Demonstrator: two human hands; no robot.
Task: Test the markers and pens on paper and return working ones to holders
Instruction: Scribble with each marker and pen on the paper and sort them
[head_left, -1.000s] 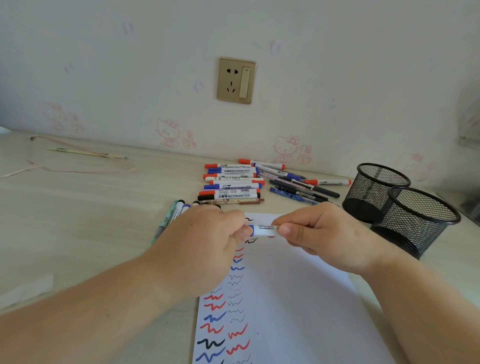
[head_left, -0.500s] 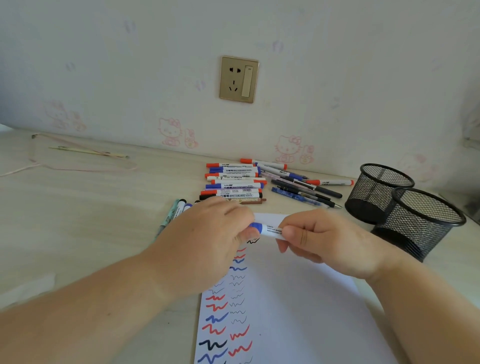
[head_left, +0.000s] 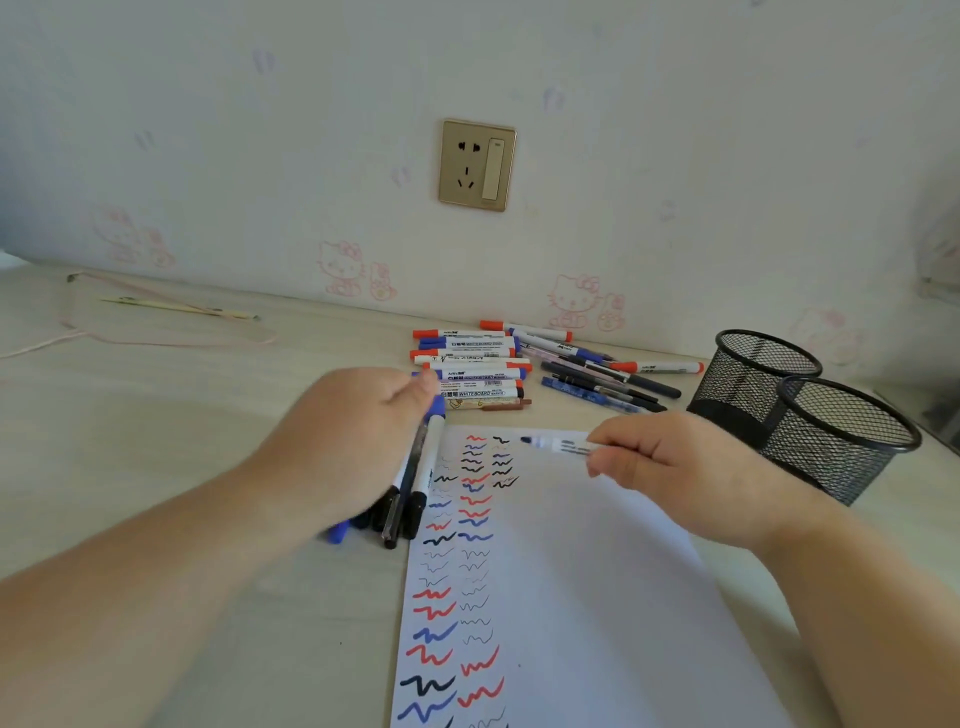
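The right hand (head_left: 670, 467) pinches an uncapped blue marker (head_left: 558, 445), tip pointing left over the far end of the paper (head_left: 597, 597). The left hand (head_left: 353, 441), fingers curled, hovers over loose pens (head_left: 410, 483); what it grips is hidden. 2 mesh holders (head_left: 836, 441) stand right.

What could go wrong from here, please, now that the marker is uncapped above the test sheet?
1. The right hand holds the uncapped blue marker just above the paper; its tip could smear onto earlier squiggles, muddling the test.
2. The left hand, likely holding the cap, rests over loose markers at the sheet's edge and might roll them.
3. Both mesh holders stand close beside the right wrist; a sweep could knock them.
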